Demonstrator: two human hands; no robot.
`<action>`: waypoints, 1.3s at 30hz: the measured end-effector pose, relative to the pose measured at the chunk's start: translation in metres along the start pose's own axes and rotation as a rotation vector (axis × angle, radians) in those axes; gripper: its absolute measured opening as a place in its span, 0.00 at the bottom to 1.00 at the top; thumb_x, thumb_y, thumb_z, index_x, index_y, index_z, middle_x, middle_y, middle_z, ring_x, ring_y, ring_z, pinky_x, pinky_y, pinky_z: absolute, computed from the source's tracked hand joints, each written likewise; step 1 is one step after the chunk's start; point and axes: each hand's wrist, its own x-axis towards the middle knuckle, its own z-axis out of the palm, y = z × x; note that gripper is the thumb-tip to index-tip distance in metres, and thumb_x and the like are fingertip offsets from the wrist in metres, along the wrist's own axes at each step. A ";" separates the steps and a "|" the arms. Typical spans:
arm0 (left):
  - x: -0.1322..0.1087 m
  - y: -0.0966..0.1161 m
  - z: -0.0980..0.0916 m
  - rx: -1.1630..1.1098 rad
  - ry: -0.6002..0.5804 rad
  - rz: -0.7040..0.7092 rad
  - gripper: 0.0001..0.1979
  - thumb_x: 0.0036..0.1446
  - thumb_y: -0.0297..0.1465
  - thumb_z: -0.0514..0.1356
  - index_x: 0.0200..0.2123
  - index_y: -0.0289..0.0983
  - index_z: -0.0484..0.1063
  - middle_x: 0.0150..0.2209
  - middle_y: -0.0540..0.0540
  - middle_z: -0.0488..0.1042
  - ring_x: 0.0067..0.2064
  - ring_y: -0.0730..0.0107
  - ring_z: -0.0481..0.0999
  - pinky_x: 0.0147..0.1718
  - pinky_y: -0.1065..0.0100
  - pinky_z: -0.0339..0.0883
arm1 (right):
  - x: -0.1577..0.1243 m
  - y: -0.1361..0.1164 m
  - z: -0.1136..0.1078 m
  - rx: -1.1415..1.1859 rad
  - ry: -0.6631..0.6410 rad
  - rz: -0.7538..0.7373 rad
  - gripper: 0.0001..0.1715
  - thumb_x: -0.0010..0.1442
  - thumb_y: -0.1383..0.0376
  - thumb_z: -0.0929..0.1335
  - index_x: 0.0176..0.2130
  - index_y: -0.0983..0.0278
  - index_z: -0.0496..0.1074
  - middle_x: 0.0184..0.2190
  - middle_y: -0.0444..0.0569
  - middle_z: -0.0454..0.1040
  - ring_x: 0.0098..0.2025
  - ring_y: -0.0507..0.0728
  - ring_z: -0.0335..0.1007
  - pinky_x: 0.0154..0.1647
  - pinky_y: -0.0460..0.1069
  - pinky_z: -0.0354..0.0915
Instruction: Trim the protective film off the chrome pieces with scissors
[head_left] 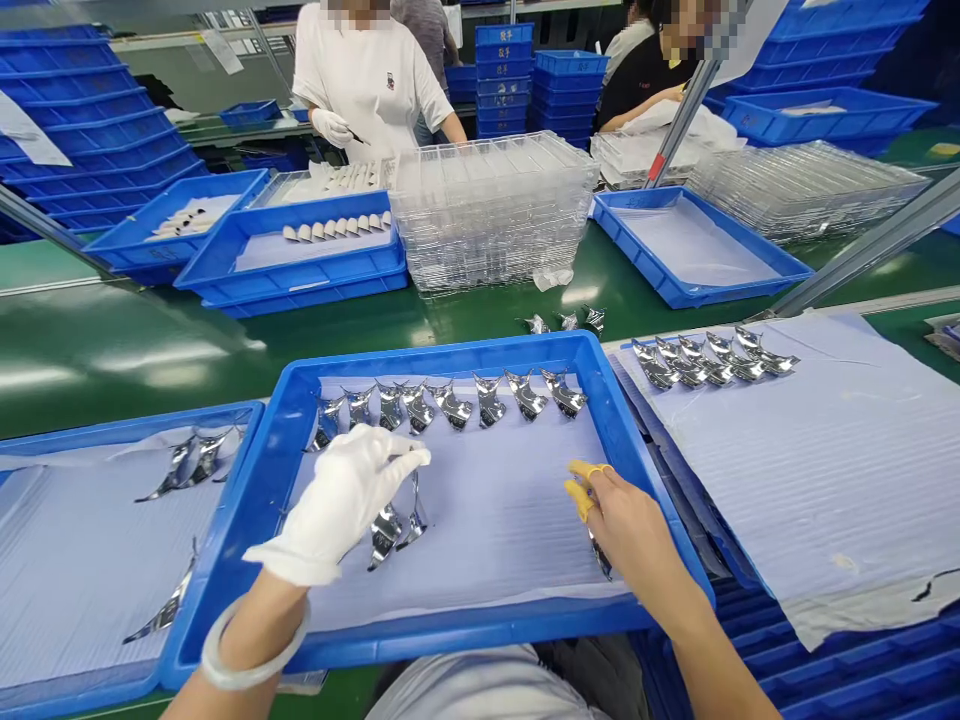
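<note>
My left hand (349,495), in a white glove, has thumb and forefinger pinched at the top of a small curved chrome part (415,515). Another chrome part (385,537) lies close beside it. Both are over the paper lining of a blue tray (442,640). My right hand (626,525), with yellow finger cots, is curled low at the tray's right side. A chrome part (600,557) shows partly from under it; whether the fingers grip this part is hidden. Along the tray's far side runs a row of chrome parts (491,400).
A left-hand tray (67,560) holds a few chrome parts. On the right, paper-topped stacked trays (757,470) carry a row of them. Three more parts (568,322) lie on the green table. Clear plastic trays (491,215) are stacked beyond. A co-worker (367,80) stands opposite.
</note>
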 end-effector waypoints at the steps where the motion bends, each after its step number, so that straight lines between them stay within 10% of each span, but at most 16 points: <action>1: 0.002 -0.005 0.005 0.112 -0.085 0.005 0.07 0.55 0.39 0.67 0.30 0.44 0.82 0.31 0.44 0.80 0.38 0.55 0.76 0.47 0.57 0.64 | 0.001 0.004 -0.002 -0.102 -0.062 0.055 0.15 0.68 0.71 0.64 0.50 0.66 0.76 0.46 0.57 0.80 0.41 0.63 0.81 0.36 0.52 0.72; 7: 0.005 -0.018 0.030 0.639 -0.421 0.036 0.08 0.58 0.25 0.61 0.28 0.36 0.79 0.28 0.39 0.78 0.36 0.52 0.77 0.43 0.56 0.62 | 0.001 0.013 0.002 -0.374 -0.236 0.103 0.13 0.69 0.73 0.64 0.49 0.69 0.74 0.43 0.59 0.80 0.36 0.63 0.82 0.29 0.50 0.67; 19: 0.008 -0.021 0.038 0.794 -0.389 0.039 0.10 0.61 0.32 0.59 0.31 0.33 0.77 0.34 0.33 0.80 0.41 0.46 0.79 0.48 0.51 0.64 | 0.002 0.007 0.006 -0.086 -0.198 -0.002 0.12 0.67 0.73 0.64 0.43 0.63 0.75 0.40 0.51 0.79 0.38 0.59 0.78 0.33 0.48 0.65; 28: -0.020 0.008 0.038 0.306 -0.297 0.028 0.18 0.67 0.37 0.52 0.52 0.42 0.77 0.49 0.39 0.81 0.52 0.51 0.79 0.56 0.51 0.66 | -0.008 -0.038 -0.014 1.160 -0.184 -0.048 0.05 0.58 0.64 0.71 0.36 0.63 0.76 0.30 0.43 0.69 0.23 0.49 0.54 0.23 0.45 0.55; 33: -0.044 0.039 0.059 -0.424 -0.414 -0.074 0.26 0.61 0.42 0.61 0.61 0.42 0.72 0.50 0.41 0.80 0.45 0.59 0.81 0.44 0.61 0.75 | -0.015 -0.060 -0.005 1.353 -0.249 -0.130 0.11 0.58 0.59 0.76 0.38 0.63 0.76 0.25 0.40 0.65 0.24 0.49 0.52 0.24 0.45 0.52; 39: -0.050 0.040 0.072 -0.795 -0.054 -0.278 0.17 0.54 0.37 0.70 0.46 0.39 0.79 0.34 0.47 0.79 0.36 0.68 0.78 0.42 0.67 0.74 | -0.023 -0.064 0.004 1.188 0.057 -0.184 0.15 0.67 0.60 0.69 0.51 0.62 0.71 0.28 0.41 0.67 0.24 0.50 0.52 0.25 0.46 0.54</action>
